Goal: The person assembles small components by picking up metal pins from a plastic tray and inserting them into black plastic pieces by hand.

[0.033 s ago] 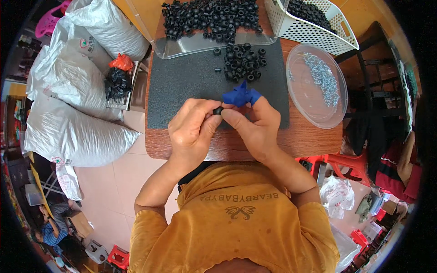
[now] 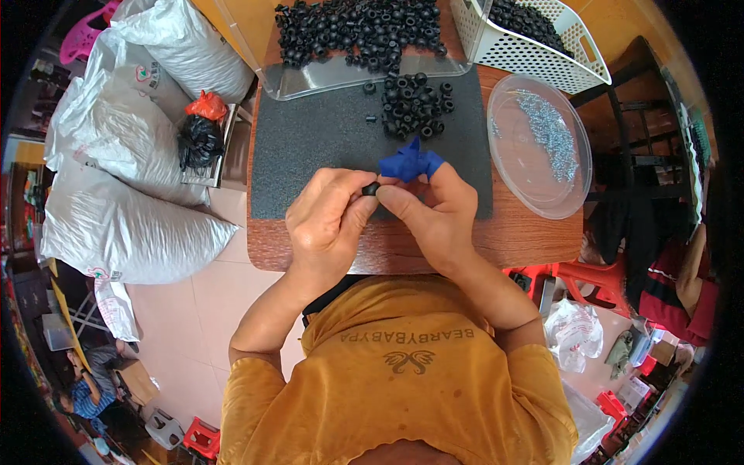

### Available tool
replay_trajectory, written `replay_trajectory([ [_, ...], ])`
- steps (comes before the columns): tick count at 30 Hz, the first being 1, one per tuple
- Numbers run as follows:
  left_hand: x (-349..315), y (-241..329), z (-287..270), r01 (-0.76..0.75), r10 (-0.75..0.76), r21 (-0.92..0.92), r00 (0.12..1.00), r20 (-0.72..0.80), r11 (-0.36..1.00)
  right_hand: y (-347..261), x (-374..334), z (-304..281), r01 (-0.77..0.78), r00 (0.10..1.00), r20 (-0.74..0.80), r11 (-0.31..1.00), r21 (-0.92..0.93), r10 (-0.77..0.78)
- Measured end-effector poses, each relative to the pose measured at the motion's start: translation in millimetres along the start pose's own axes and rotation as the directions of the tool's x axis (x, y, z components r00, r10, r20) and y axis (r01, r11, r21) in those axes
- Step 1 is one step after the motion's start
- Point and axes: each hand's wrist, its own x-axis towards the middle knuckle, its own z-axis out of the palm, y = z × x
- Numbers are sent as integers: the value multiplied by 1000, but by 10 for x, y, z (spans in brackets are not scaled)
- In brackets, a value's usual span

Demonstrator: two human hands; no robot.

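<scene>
Between the thumb and forefinger of my left hand (image 2: 325, 213) is a small black rounded cap-like part (image 2: 371, 188). My right hand (image 2: 434, 213) meets it from the other side, thumb and fingers pinched together against the part. Whatever sits in that right pinch is hidden. Blue wrapping (image 2: 406, 163) covers fingers of the right hand, its loose ends sticking up. Beyond my hands, a heap of similar black parts (image 2: 415, 108) lies on the dark grey mat (image 2: 310, 147).
A clear bin (image 2: 372, 68) of black parts stands at the back, with a white perforated basket (image 2: 535, 63) of more to its right. A round clear lid (image 2: 515, 167) holds small bluish metallic pieces. Large white sacks (image 2: 132, 225) fill the left. A person in dark red (image 2: 670, 291) sits right.
</scene>
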Motion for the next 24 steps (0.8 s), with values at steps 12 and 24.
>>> replay_trajectory([
  [12,-47,-80,-35,-146,145,145,989,20,979,42,10,26,-218,976,47,944,247,212],
  [24,-34,-128,-20,-192,193,238,981,20,952,135,29,36,-293,956,80,896,334,283],
])
